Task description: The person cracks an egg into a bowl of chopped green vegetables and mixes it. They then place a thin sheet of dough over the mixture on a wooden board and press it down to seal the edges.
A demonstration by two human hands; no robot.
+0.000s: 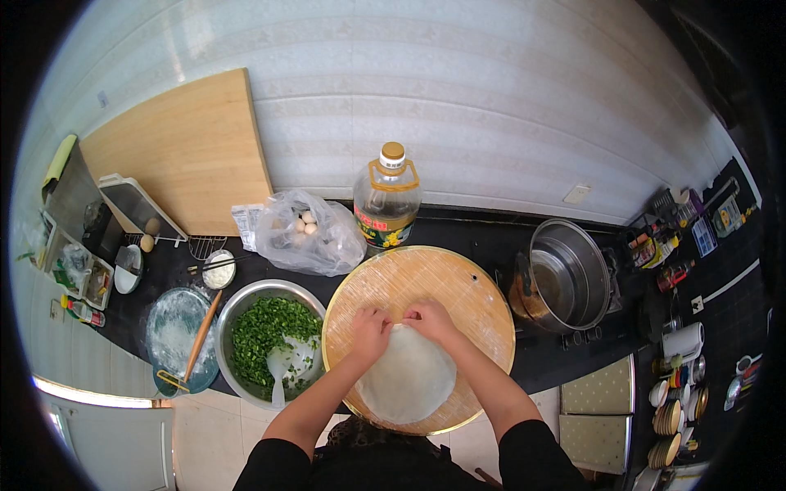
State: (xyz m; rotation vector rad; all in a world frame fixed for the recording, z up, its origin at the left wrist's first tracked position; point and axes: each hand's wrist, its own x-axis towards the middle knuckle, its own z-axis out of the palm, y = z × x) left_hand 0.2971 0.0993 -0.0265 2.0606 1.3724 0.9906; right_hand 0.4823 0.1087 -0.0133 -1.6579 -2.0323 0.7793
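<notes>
A thin round sheet of pale dough [406,377] lies on a round woven tray [368,285] dusted with flour. My left hand [371,331] and my right hand [428,319] pinch the far edge of this sheet, close to each other. The fingertips hide the small bit of dough held there. To the left stands a steel bowl [226,353] of chopped green vegetable [261,331], with a white plastic scoop [277,371] resting inside it.
A floured green board [175,331] carries a wooden rolling pin [202,337]. Behind the tray are a large oil bottle [388,199] and a plastic bag of eggs [307,245]. A deep steel pot [568,276] stands at the right. A wooden board [184,147] leans on the wall.
</notes>
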